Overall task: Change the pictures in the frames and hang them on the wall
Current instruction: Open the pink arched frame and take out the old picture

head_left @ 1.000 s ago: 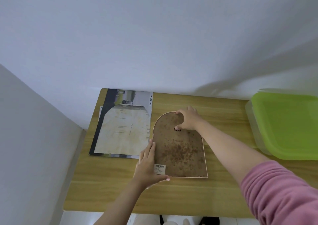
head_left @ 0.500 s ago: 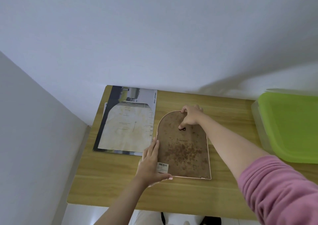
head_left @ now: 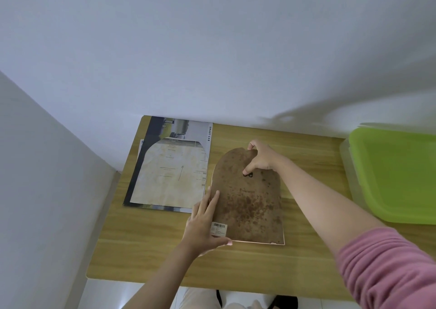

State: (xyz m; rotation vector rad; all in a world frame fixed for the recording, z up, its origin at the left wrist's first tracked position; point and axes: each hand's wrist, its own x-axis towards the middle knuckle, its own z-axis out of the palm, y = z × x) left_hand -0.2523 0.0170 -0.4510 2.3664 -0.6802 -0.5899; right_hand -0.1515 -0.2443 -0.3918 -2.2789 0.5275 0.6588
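Observation:
An arched picture frame lies face down on the wooden table, its mottled brown backing board up and a barcode sticker at its lower left corner. My left hand rests flat with straight fingers on the frame's left edge and lower corner. My right hand grips the top of the arch, its thumb by the small black hanger and its fingers curled over the board's upper edge, which looks slightly lifted. An arch-shaped pale picture lies on a rectangular print to the left.
A clear container with a lime green lid stands on the table's right side. White walls close in at the back and on the left. The table's front strip is bare wood.
My right hand has shifted its hold at the arch's top, thumb now beside the hanger, and the backing's top edge appears a little raised. My left hand stays in place.

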